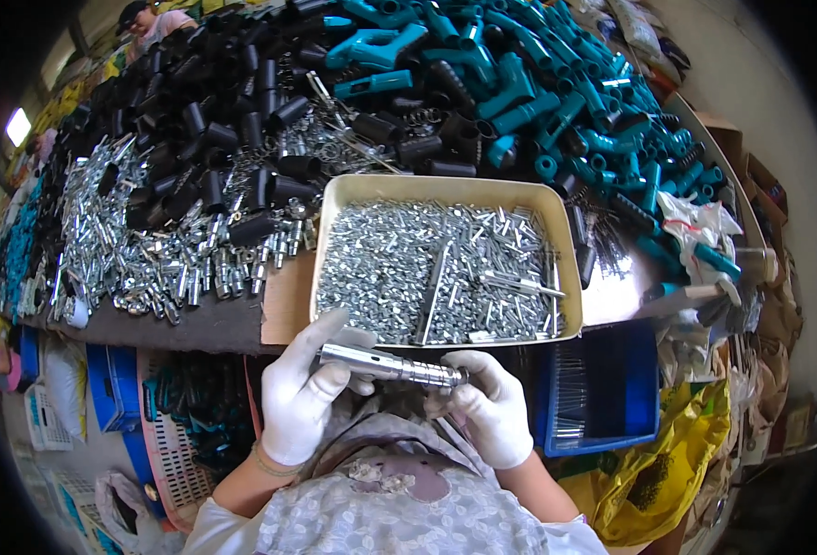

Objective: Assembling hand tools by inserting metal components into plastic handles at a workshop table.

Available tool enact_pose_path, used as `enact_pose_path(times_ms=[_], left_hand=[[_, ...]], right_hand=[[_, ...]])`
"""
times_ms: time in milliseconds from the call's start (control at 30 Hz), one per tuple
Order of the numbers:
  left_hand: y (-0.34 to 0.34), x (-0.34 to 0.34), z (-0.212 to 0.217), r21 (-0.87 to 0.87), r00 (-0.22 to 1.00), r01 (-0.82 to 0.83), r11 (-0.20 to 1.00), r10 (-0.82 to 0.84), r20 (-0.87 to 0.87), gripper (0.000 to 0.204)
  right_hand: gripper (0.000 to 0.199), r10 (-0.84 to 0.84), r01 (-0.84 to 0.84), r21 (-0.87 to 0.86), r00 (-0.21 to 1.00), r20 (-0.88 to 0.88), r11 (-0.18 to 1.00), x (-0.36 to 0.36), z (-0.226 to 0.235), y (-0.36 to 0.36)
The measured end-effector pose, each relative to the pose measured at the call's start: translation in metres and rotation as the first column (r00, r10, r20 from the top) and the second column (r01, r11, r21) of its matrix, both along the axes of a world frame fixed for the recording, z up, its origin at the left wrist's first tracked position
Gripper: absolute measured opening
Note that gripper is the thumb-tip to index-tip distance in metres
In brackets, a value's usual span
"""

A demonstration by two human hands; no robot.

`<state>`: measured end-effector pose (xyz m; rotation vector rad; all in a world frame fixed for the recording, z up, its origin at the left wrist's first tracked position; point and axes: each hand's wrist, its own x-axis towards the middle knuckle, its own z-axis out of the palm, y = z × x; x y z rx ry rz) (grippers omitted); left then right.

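Observation:
A shiny metal tool spindle (390,367), a stepped cylinder with a slot near its thicker end, lies level between my gloved hands. My left hand (299,405), in a white glove, is closed round the thicker left end. At the thinner right end, the fingers of my right hand (490,407), also gloved, pinch the tip; any small part between them is hidden. Just beyond both hands sits a cream tray (570,268) filled with small metal pins and bits. A few longer metal rods (522,284) lie on top of them.
Metal sleeves (103,227) heap on the table at left, with black cylinders (219,134) behind and teal tool housings (519,92) at far right. Below the table edge are a blue bin (603,388), a pink basket (163,435) and a yellow bag (672,472). Another person (154,23) is at far left.

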<state>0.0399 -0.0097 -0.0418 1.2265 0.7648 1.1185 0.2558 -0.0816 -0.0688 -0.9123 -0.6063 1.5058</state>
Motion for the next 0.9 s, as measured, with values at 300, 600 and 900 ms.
enact_pose_path(times_ms=[300,600,900], left_hand=[[0.009,0.005,0.016,0.298,0.560,0.584,0.755,-0.110,-0.821,0.053],[-0.003,0.035,-0.016,0.335,0.584,0.581,0.742,-0.094,-0.806,0.031],[-0.019,0.037,-0.044,0.118,0.575,0.448,0.886,-0.185,-0.797,0.029]], right_hand=[[0.033,0.121,-0.117,-0.037,0.985,0.123,0.992,0.026,-0.016,0.002],[0.043,0.236,-0.257,-0.023,0.844,0.481,0.966,0.060,-0.037,-0.024],[0.018,0.186,0.449,-0.126,-0.092,0.978,0.885,0.289,-0.196,-0.084]])
